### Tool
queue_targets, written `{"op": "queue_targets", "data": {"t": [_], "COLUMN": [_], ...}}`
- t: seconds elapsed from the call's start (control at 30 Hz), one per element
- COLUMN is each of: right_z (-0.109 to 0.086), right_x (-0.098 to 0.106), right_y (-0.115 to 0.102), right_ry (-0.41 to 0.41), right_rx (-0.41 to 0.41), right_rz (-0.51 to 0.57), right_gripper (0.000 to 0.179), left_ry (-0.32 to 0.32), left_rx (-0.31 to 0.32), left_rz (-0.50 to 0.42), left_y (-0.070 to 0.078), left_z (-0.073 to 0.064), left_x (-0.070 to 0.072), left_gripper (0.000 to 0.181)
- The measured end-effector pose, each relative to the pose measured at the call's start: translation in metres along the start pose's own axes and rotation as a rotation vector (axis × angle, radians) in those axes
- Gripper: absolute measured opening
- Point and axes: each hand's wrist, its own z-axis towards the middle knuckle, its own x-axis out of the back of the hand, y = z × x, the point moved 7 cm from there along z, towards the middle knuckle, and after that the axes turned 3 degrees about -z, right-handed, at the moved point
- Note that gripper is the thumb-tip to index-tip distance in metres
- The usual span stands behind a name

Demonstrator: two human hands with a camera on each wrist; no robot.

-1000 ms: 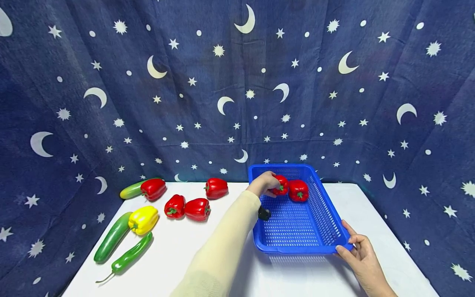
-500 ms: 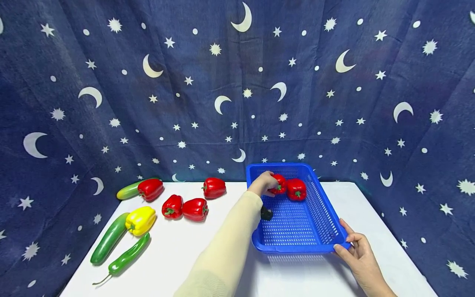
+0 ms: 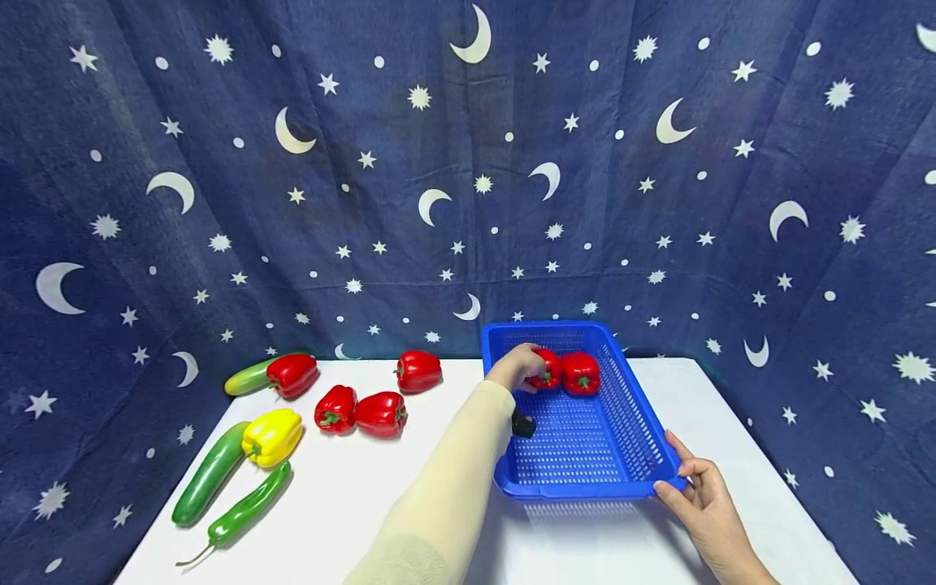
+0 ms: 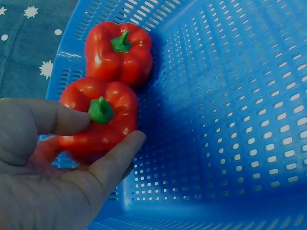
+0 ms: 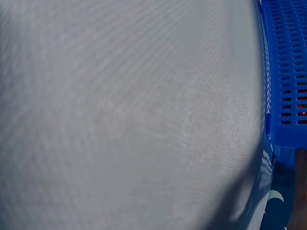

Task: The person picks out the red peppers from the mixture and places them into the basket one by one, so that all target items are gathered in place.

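My left hand (image 3: 515,367) reaches into the blue plastic basket (image 3: 585,491) and holds a red bell pepper (image 4: 122,108) between thumb and fingers, its green stem facing up toward the camera in the left wrist view. Right beside it in the basket's far end sits a second red bell pepper (image 3: 581,374). At the basket's near right corner, my right hand (image 3: 709,508) grips the rim, thumb on top and fingers along the outer side. Only a sliver of that hand shows in the right wrist view.
On the white table (image 3: 329,504) to the left lie several more red bell peppers (image 3: 381,414), a yellow bell pepper (image 3: 274,437), a cucumber (image 3: 210,475), a long green chili pepper (image 3: 249,505) and a yellow-green vegetable (image 3: 247,379). A starry blue curtain (image 3: 409,268) hangs behind.
The whole head view has shifted slightly, so the things appear a little further left. My left hand stays on the pepper and my right hand on the basket's corner.
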Motion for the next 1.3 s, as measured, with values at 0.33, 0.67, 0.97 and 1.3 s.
{"op": "queue_targets", "data": {"t": [0.33, 0.67, 0.97, 1.3], "right_z": [0.001, 0.001, 0.000, 0.000], "right_x": [-0.001, -0.004, -0.003, -0.002], "right_y": [-0.001, -0.007, -0.006, -0.003], "right_ry": [0.004, -0.013, -0.006, -0.004], "right_rx": [-0.016, 0.036, 0.016, 0.015], "right_rz": [-0.034, 0.022, 0.016, 0.016], "right_gripper": [0.027, 0.027, 0.027, 0.027], "left_ry": [-0.009, -0.027, -0.084, -0.029], "left_rx": [0.000, -0.024, -0.027, -0.094], "left_rz": [-0.074, -0.057, -0.059, 0.015], "left_y": [-0.003, 0.000, -0.002, 0.030], "left_z": [0.005, -0.009, 0.002, -0.033], "left_x": [0.003, 0.002, 0.005, 0.016], "left_gripper": [0.058, 0.055, 0.055, 0.054]}}
